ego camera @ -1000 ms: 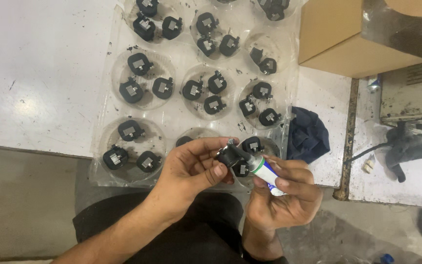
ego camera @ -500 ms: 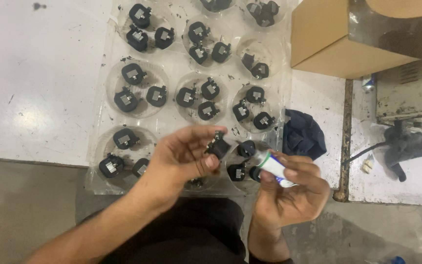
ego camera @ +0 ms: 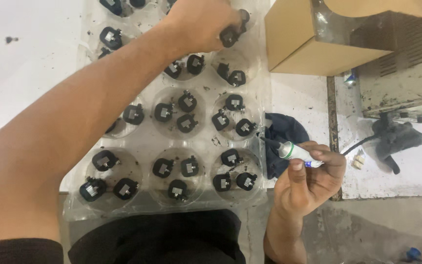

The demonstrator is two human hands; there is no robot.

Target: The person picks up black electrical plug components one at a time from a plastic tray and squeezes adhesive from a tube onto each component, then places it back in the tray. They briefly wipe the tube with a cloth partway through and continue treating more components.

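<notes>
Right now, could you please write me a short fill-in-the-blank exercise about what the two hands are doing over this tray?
1. The left hand holds a small ____ part over the far end of the clear plastic tray.
2. The right hand grips a white ____ with a dark nozzle.
3. Each round well nearest the person holds ____ parts.
4. Right of the tray stands a brown cardboard ____.

Missing words: black; tube; three; box

Bright, even overhead light washes out the white table (ego camera: 20, 73) at its left edge; shadows are soft, the near forearm slightly blurred, the clear tray (ego camera: 206, 142) faintly glaring
</notes>
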